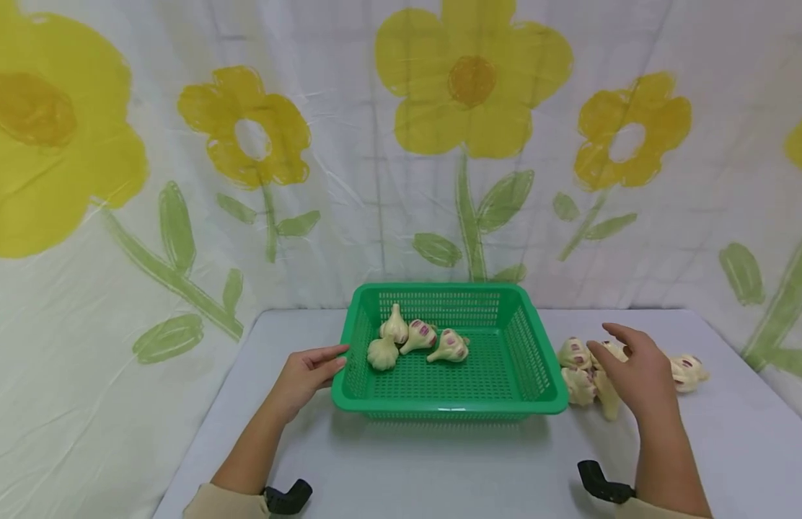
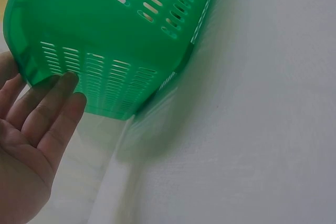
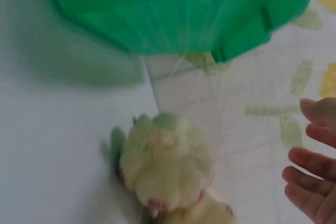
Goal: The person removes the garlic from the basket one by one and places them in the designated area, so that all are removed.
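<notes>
A green plastic basket (image 1: 449, 408) stands on the table with several garlic bulbs (image 1: 393, 326) in its left half. My left hand (image 1: 308, 375) is at the basket's left side, its fingertips at the rim. In the left wrist view, its fairly straight fingers (image 2: 50, 114) reach under the rim by the slotted wall. To the basket's right lies a group of garlic bulbs (image 1: 578, 386). Over that group is my right hand (image 1: 637, 371), thumb and fingers spread apart, partly hiding some bulbs. In the right wrist view it holds nothing, and one bulb (image 3: 165, 163) is near.
Another garlic bulb (image 1: 688, 373) lies right of my right hand. The white table (image 1: 440, 468) runs back to a hanging cloth (image 1: 336, 238) with yellow flowers, close behind the basket. Black wrist mounts (image 1: 287, 497) sit on both wrists.
</notes>
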A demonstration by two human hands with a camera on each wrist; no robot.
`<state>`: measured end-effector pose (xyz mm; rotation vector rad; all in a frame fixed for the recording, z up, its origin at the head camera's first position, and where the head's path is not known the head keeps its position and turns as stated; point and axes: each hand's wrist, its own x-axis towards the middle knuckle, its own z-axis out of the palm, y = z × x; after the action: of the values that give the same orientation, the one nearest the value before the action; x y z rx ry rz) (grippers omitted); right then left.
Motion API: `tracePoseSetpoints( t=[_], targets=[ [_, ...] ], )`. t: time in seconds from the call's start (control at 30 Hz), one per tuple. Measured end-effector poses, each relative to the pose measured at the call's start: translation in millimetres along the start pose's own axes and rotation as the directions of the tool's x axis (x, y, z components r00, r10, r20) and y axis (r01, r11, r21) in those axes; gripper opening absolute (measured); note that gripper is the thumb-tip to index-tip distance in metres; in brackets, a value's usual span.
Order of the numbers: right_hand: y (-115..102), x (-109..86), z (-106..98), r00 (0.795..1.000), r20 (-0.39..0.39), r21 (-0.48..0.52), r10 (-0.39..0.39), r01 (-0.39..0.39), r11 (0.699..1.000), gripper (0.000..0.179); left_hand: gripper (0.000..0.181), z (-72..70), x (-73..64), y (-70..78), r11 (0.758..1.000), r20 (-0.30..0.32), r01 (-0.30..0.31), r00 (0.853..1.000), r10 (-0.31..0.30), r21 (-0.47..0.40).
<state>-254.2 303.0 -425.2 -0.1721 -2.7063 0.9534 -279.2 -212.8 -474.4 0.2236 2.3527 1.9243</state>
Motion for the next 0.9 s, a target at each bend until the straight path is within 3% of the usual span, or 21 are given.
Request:
tracePoseSetpoints(
  t=[0.17, 0.3, 0.5, 0.67, 0.77, 0.9],
  targets=[
    [-20, -1.6, 5, 0.997, -0.022, 0.099, -0.068, 0.07, 0.993, 0.066, 0.048, 2.2, 0.3, 3.3, 1.0, -0.002, 0.005, 1.0, -0.005, 0.006],
    [-40, 1.2, 14, 0.985, -0.029, 0.143, -0.17, 0.173, 0.975, 0.062, 0.047, 2.9, 0.7, 5.0, 1.0, -0.005, -0.007, 1.0, 0.007, 0.014],
    [-76, 11.4, 35, 0.939, 0.003, 0.172, -0.344, 0.338, 0.925, 0.054, 0.046, 8.5, -0.4, 3.9, 0.999, -0.035, -0.025, 0.999, 0.024, -0.027],
    [-110, 19.8, 56, 0.883, 0.024, 0.18, -0.469, 0.458, 0.871, 0.048, 0.042, 14.7, -2.6, 0.5, 0.997, -0.104, -0.039, 0.994, 0.032, -0.066],
    [-126, 23.8, 70, 0.866, 0.074, 0.206, -0.495, 0.472, 0.857, 0.047, 0.04, 18.9, -5.0, -2.8, 0.997, -0.163, -0.044, 0.986, 0.032, -0.07],
    [-136, 27.5, 91, 0.867, 0.189, 0.212, -0.46, 0.422, 0.882, 0.05, 0.039, 24.7, -9.8, -7.0, 0.997, -0.237, -0.066, 0.97, 0.054, -0.042]
  ],
)
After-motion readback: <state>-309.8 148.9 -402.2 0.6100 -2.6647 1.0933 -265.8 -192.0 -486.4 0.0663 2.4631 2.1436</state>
